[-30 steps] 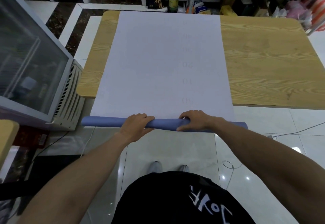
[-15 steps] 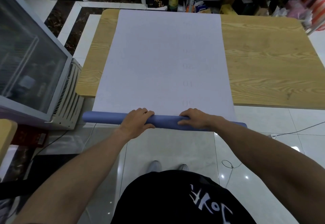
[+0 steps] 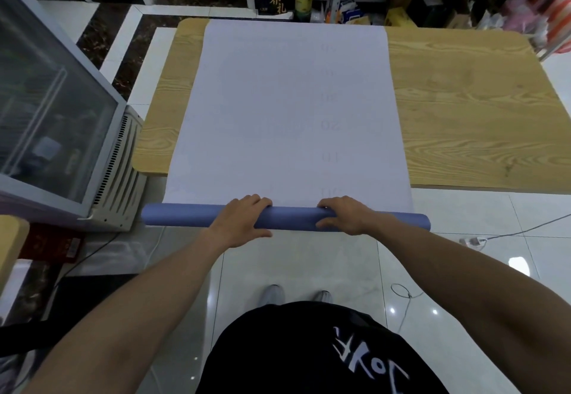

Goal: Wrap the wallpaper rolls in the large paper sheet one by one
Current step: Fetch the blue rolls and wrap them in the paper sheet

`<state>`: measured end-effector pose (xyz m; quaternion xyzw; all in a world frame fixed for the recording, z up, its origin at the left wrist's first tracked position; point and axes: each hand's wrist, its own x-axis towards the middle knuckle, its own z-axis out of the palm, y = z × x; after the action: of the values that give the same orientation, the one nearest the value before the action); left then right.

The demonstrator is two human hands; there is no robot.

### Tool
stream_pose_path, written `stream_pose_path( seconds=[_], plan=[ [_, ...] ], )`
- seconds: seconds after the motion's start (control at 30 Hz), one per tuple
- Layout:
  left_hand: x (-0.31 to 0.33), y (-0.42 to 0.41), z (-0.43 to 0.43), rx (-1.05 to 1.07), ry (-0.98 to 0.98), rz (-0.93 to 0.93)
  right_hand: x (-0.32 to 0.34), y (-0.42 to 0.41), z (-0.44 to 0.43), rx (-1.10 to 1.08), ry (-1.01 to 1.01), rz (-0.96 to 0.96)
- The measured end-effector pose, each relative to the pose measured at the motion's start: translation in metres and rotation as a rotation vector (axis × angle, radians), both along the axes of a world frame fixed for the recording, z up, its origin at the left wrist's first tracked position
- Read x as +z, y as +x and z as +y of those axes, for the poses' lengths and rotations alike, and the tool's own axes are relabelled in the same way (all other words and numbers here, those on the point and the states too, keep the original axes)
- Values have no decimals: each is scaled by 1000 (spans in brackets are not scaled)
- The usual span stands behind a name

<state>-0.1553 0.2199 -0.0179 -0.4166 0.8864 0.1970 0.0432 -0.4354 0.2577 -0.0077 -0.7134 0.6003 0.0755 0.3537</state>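
Obs.: you hold 1 blue wallpaper roll crosswise at the lower centre of the frame, at the near edge of the large paper sheet, which overhangs the near side of the wooden table. Your left hand and right hand sit on top of the roll, fingers curled over its far side, thumbs on the near side, both closed around it. The roll's ends stick out past both side edges of the sheet.

Progress, judged: early. The sheet lies flat and unrolled up to the top of the frame; whether its near edge is tucked under the roll cannot be told. Left: roll this one forward into the paper. No other rolls are in view.
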Motion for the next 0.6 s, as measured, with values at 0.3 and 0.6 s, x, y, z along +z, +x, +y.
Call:
stream_pose_path(
  seconds=[0.3,0.6],
  plan=[
    [8,-7,-6,3,6,-63,-3,0,3,23,-78,93],
    [-3,1,-11,14,-20,-7,1,-3,-2,25,6,88]
  ],
)
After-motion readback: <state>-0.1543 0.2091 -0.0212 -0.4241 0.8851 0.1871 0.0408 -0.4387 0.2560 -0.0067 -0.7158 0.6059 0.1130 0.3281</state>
